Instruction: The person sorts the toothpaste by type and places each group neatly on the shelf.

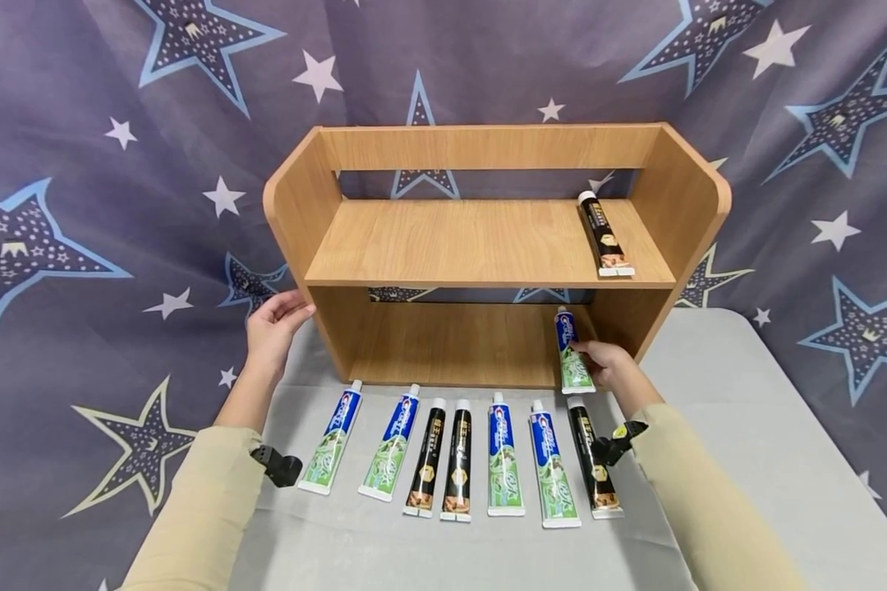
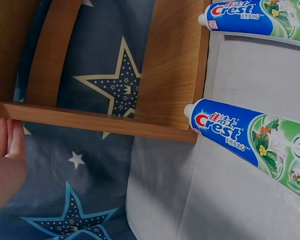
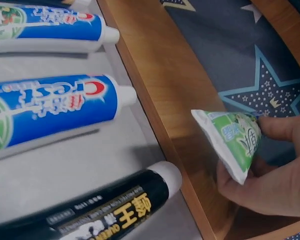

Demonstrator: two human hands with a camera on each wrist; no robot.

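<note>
My right hand [image 1: 608,365] holds a blue and green toothpaste tube [image 1: 575,353] at the right end of the lower shelf, cap pointing to the back. In the right wrist view the thumb and fingers pinch this tube [image 3: 232,137] by its sides, its flat white end toward the camera. My left hand [image 1: 273,328] touches the left side panel of the wooden shelf [image 1: 325,328]; in the left wrist view its fingers [image 2: 10,137] rest at the panel's edge. A black toothpaste tube [image 1: 603,234] lies on the upper shelf at the right.
On the grey table before the shelf lies a row of tubes, among them a blue and green tube [image 1: 333,439], a black tube [image 1: 456,460] and another black tube [image 1: 595,460] under the right wrist. A star-patterned curtain [image 1: 488,74] hangs behind the shelf.
</note>
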